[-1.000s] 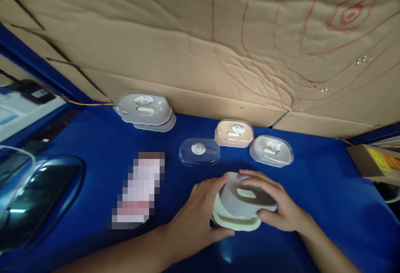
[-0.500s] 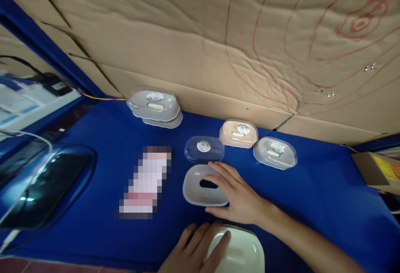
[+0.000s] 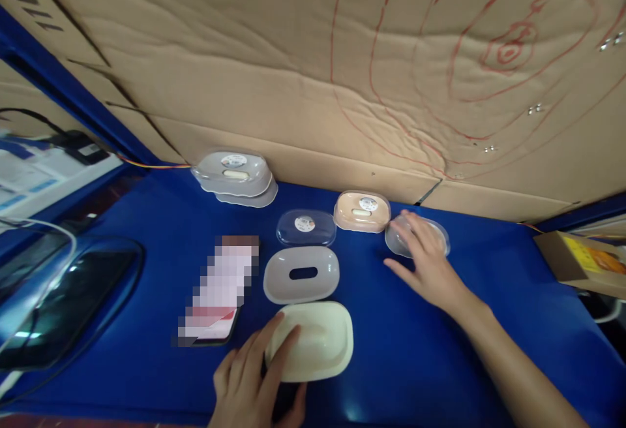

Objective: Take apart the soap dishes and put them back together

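Far L, we've got a dark tablet (image 3: 73,304) w/ cables, then a phone (image 3: 220,291) on the blue surface (image 3: 372,376) & stacked grey boxes (image 3: 235,183) behind, by the cardboard wall (image 3: 254,56). Our L hand (image 3: 267,369) grips the L side of the pale-green tray (image 3: 317,343), nearest us; just behind it, approx. in line, sit the grey cover w/ oval hole (image 3: 278,275) & a clear lid (image 3: 317,232). Next R, a peach box (image 3: 349,216). Our R hand (image 3: 423,258), fingers spread, is over another grey box (image 3: 440,233); can't tell if touching.
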`<state>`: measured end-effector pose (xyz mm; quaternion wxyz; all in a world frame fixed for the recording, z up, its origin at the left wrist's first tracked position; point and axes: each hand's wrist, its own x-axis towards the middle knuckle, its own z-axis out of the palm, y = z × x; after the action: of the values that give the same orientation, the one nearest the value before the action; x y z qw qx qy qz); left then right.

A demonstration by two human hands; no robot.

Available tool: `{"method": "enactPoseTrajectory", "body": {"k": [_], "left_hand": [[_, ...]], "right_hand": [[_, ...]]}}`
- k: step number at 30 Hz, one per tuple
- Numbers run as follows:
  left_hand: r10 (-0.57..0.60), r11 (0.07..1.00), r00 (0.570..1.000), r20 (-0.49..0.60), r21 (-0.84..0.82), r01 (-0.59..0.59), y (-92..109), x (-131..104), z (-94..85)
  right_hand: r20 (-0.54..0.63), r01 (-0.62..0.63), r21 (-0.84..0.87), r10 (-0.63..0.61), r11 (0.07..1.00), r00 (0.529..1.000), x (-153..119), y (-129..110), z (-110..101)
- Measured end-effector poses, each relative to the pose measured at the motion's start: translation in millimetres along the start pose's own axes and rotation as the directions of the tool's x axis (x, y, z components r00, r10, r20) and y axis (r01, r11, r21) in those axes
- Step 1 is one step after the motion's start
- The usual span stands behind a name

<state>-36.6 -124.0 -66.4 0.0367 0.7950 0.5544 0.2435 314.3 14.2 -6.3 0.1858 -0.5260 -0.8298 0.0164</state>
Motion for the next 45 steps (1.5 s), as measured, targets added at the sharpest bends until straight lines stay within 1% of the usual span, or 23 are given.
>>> {"method": "enactPoseTrajectory", "body": {"k": [1, 3, 5, 7, 9, 11, 12, 13, 15, 16, 18, 19, 21, 23, 25, 28, 30, 31, 33, 35, 38, 42, 45], "left_hand": [[-0.007, 1.0, 1.0, -0.014, 0.018, 0.007, 2, 3, -0.9], [0.001, 0.999, 0.998, -0.057, 0.048, 0.002, 9, 8, -2.8], [0.038, 0.999, 0.995, -0.09, 0.026, -0.036, 19, 12, -4.3], [0.087, 0.991, 0.991, -0.097, -0.091, -0.096, 31, 16, -4.2], [0.137, 0.931, 0.99, -0.037, -0.338, -0.141, 41, 23, -1.6], [0.171, 0.75, 0.979, 0.115, -0.659, -0.053, 49, 35, 4.6], [0.185, 0.606, 0.958, 0.217, -0.793, 0.063, 53, 42, 9.0], [0.139, 0.443, 0.928, 0.345, -0.86, 0.253, 56, 51, 14.1], [0.12, 0.039, 0.828, 0.548, -0.836, 0.547, 63, 67, 24.7], [0.157, -0.114, 0.773, 0.615, -0.766, 0.633, 66, 74, 29.1], [0.242, -0.306, 0.71, 0.661, -0.642, 0.703, 72, 84, 34.0], [0.273, -0.361, 0.7, 0.66, -0.604, 0.711, 75, 86, 34.1], [0.308, -0.433, 0.708, 0.635, -0.57, 0.699, 79, 90, 30.7], [0.33, -0.462, 0.732, 0.596, -0.575, 0.676, 83, 91, 25.8], [0.353, -0.458, 0.754, 0.555, -0.6, 0.656, 86, 90, 23.9], [0.381, -0.434, 0.758, 0.529, -0.621, 0.652, 88, 82, 29.5], [0.388, -0.39, 0.749, 0.537, -0.641, 0.661, 85, 74, 35.7], [0.388, -0.351, 0.745, 0.542, -0.66, 0.664, 82, 70, 38.2], [0.376, -0.256, 0.737, 0.562, -0.701, 0.665, 76, 65, 40.4], [0.358, -0.207, 0.719, 0.596, -0.7, 0.684, 71, 65, 39.0], [0.345, -0.232, 0.669, 0.659, -0.631, 0.741, 68, 72, 34.7], [0.345, -0.248, 0.645, 0.682, -0.596, 0.764, 71, 77, 31.6], [0.337, -0.249, 0.652, 0.679, -0.604, 0.757, 72, 76, 28.3]], "right_hand": [[-0.021, -0.061, -0.062, 0.06, 0.996, 0.998, -6, 17, -3], [0.021, -0.121, -0.143, 0.125, 0.982, 0.992, -16, 43, -6], [0.066, -0.14, -0.167, 0.153, 0.976, 0.986, -25, 57, -7], [0.074, -0.16, -0.145, 0.171, 0.977, 0.982, -31, 59, -7], [0.069, -0.191, -0.08, 0.197, 0.978, 0.978, -36, 54, -9], [0.078, -0.222, 0.037, 0.218, 0.974, 0.973, -40, 44, -14], [0.091, -0.228, 0.114, 0.219, 0.967, 0.972, -42, 39, -17], [0.11, -0.227, 0.194, 0.209, 0.954, 0.972, -44, 33, -22], [0.171, -0.203, 0.346, 0.151, 0.916, 0.974, -47, 21, -30], [0.21, -0.185, 0.413, 0.104, 0.892, 0.972, -48, 14, -34], [0.294, -0.163, 0.529, 0.0, 0.833, 0.956, -49, 0, -39], [0.335, -0.161, 0.579, -0.054, 0.799, 0.941, -48, -7, -39], [0.408, -0.179, 0.657, -0.146, 0.732, 0.901, -47, -18, -39], [0.452, -0.206, 0.704, -0.205, 0.68, 0.868, -45, -23, -37], [0.464, -0.22, 0.725, -0.227, 0.652, 0.856, -45, -21, -37], [0.403, -0.188, 0.697, -0.162, 0.692, 0.901, -46, -5, -37], [0.281, -0.175, 0.574, 0.009, 0.8, 0.96, -47, 13, -34], [0.204, -0.194, 0.477, 0.107, 0.858, 0.973, -48, 22, -31], [0.073, -0.256, 0.266, 0.245, 0.929, 0.967, -49, 40, -21], [0.026, -0.271, 0.107, 0.27, 0.957, 0.963, -49, 55, -10], [0.033, -0.216, -0.028, 0.217, 0.976, 0.976, -48, 69, 5], [0.036, -0.217, -0.084, 0.22, 0.973, 0.975, -44, 64, 7], [0.027, -0.208, 0.034, 0.207, 0.978, 0.978, -44, 40, -12]]}}
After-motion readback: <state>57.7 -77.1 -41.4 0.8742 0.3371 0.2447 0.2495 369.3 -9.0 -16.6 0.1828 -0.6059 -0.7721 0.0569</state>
